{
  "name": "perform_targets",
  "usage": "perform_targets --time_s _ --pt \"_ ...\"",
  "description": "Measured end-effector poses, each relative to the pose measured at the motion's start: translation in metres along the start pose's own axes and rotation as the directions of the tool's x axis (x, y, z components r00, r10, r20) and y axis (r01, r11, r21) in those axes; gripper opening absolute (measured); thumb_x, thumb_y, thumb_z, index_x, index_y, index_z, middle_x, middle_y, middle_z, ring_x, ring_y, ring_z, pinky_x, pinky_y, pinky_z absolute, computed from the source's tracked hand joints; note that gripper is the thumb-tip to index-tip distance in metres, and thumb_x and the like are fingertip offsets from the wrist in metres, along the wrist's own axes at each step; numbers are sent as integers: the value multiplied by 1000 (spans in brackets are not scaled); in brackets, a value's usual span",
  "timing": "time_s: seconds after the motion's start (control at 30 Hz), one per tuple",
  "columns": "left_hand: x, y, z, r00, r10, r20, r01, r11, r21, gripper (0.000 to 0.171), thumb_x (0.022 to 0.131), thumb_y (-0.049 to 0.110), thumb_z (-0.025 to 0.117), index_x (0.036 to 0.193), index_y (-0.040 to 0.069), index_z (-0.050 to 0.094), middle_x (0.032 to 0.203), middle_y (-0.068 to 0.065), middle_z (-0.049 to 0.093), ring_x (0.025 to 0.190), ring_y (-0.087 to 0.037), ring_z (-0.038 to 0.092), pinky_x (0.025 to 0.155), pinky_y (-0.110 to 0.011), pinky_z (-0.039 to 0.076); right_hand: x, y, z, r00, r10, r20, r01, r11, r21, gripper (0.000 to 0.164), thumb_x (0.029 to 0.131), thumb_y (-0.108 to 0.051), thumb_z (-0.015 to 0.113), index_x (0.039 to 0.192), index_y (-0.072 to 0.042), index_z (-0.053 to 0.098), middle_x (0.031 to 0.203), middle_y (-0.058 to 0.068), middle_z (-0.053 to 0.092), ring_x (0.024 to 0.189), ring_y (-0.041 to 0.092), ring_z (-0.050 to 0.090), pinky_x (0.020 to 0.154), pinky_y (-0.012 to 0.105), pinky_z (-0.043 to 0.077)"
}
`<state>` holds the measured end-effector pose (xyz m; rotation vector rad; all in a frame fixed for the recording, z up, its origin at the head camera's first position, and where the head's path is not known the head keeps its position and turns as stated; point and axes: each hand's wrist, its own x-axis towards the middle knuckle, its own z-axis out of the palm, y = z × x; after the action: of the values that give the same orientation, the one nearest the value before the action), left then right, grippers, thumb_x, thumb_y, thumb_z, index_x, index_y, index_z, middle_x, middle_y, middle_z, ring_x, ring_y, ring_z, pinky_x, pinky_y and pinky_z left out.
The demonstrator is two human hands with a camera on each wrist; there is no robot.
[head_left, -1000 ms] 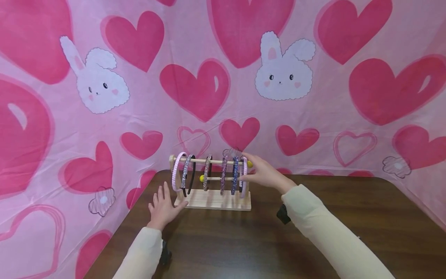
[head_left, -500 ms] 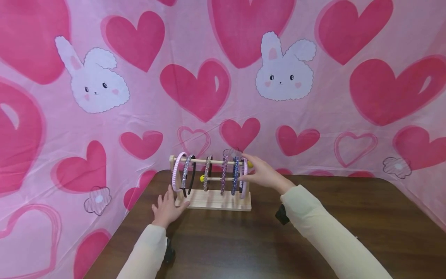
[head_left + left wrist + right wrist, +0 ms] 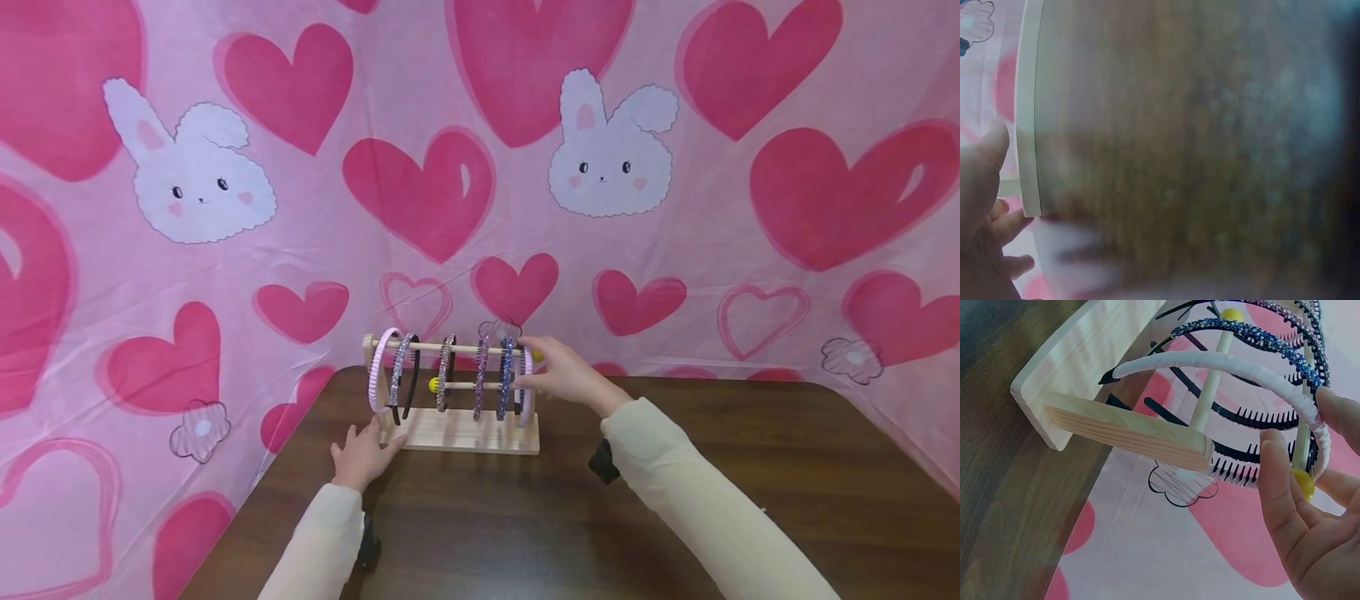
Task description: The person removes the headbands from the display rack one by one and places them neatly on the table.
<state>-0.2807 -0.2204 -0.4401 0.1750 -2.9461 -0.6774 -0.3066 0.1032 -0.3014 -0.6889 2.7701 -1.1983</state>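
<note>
A wooden headband stand stands on the table, its base toward me. At its right end my right hand pinches a pale lavender fabric-wrapped headband between thumb and fingers, by the yellow ball on the rod's end. Beside it hang a blue glittery headband and a purple one. Farther left are a pink-silver glittery headband, a silver one and a pink striped one. My left hand, fingers spread, touches the base's left front corner.
The dark wooden table stretches to both sides and in front of the stand. Close behind it hangs a pink cloth printed with hearts and rabbits. A lower rod of the stand ends in another yellow ball.
My left hand has moved right and in against the base's left corner, its fingers less stretched. The right hand stays at the lavender headband, and the headbands hang as before.
</note>
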Motion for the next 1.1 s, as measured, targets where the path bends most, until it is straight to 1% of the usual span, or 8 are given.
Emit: perform_targets --time_s 0.17,0.3,0.4,0.53,0.77,0.97,1.03,1.1 --pt "-1 1 -1 1000 -4 1 4 1000 -3 66 89 40 58 136 -3 40 132 -26 44 127 -53 20 95 -70 6 1 0 0 1000 11 1 -11 1000 -10 71 81 -18 72 142 -9 35 133 17 40 72 25 60 59 34 53" --pt "-1 0 -1 1000 -19 11 20 1000 -22 62 88 38 59 135 1 44 132 -25 44 128 -53 15 95 -70 1 2 -1 -1 1000 17 1 -17 1000 -5 69 82 -17 71 141 -11 36 131 16 42 68 25 60 56 33 53" --pt "-1 0 0 1000 -7 -7 7 1000 -8 60 87 39 60 132 1 48 131 -24 46 127 -54 15 95 -70 0 1 -2 -2 1000 7 6 -7 1000 9 66 83 -14 69 141 -10 37 131 19 42 63 22 59 55 33 53" --pt "-1 -1 1 999 6 -34 -5 1000 29 59 86 39 61 128 -1 51 128 -24 48 126 -55 18 94 -71 4 1 -1 -3 1000 -18 9 17 1000 22 63 85 -11 67 141 -7 37 131 21 42 57 17 57 53 35 53" --pt "0 -2 2 1000 -7 -18 8 999 39 61 86 39 61 129 -1 50 130 -25 47 127 -54 18 94 -71 4 2 -2 -3 1000 -7 1 7 1000 15 61 85 -8 65 140 -7 39 121 19 50 53 18 57 52 30 51" --pt "0 -3 2 1000 -4 -17 5 998 66 62 86 40 61 131 -1 49 131 -25 46 127 -54 17 94 -72 4 2 -4 -3 1000 -20 -7 20 999 30 59 85 -4 63 139 -6 40 126 19 48 54 16 58 54 30 52" --pt "1 -2 1 1000 -4 -17 5 997 72 62 86 40 61 131 -1 49 131 -25 45 127 -54 17 94 -72 4 2 -5 -4 1000 -20 -6 20 999 26 58 85 -3 63 139 -5 40 119 20 52 54 16 58 54 30 52" --pt "1 -2 1 1000 -6 -13 7 997 76 62 86 40 61 131 -1 49 131 -25 45 127 -54 17 94 -72 5 2 -6 -5 1000 -20 -8 20 1000 14 58 85 -3 61 139 -5 40 99 21 59 53 18 58 53 32 51"
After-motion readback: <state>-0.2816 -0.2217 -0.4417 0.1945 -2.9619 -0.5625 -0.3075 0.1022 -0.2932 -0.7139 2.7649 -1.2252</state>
